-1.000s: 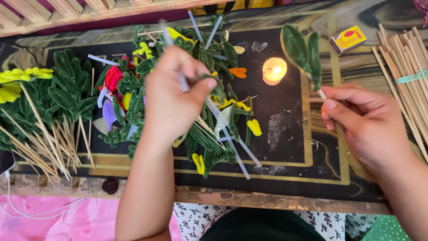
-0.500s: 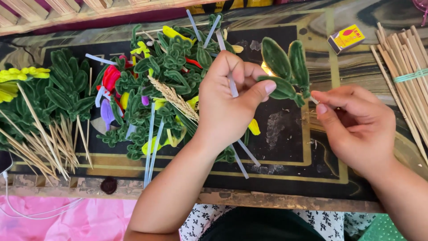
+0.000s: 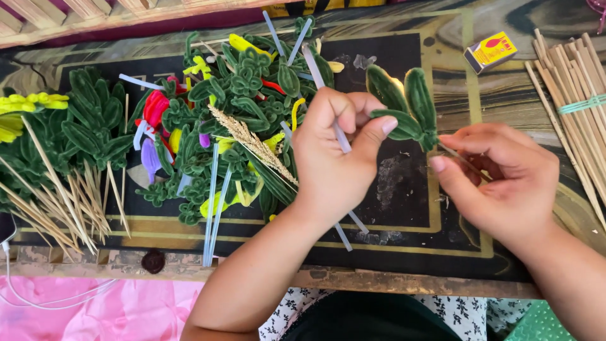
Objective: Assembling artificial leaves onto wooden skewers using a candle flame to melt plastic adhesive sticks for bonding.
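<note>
The green chenille leaf sprig (image 3: 407, 110) stands just above the dark tray (image 3: 410, 208), between my two hands. My right hand (image 3: 505, 183) pinches its thin stick stem (image 3: 461, 158) — fingers closed round it. My left hand (image 3: 338, 158) is curled shut on a pale glue stick (image 3: 334, 129), thumb touching a lower leaf. To the left lies a heap of green and coloured chenille pieces (image 3: 233, 120); a bundle of wooden sticks (image 3: 577, 95) and a yellow matchbox (image 3: 491, 52) sit at right.
</note>
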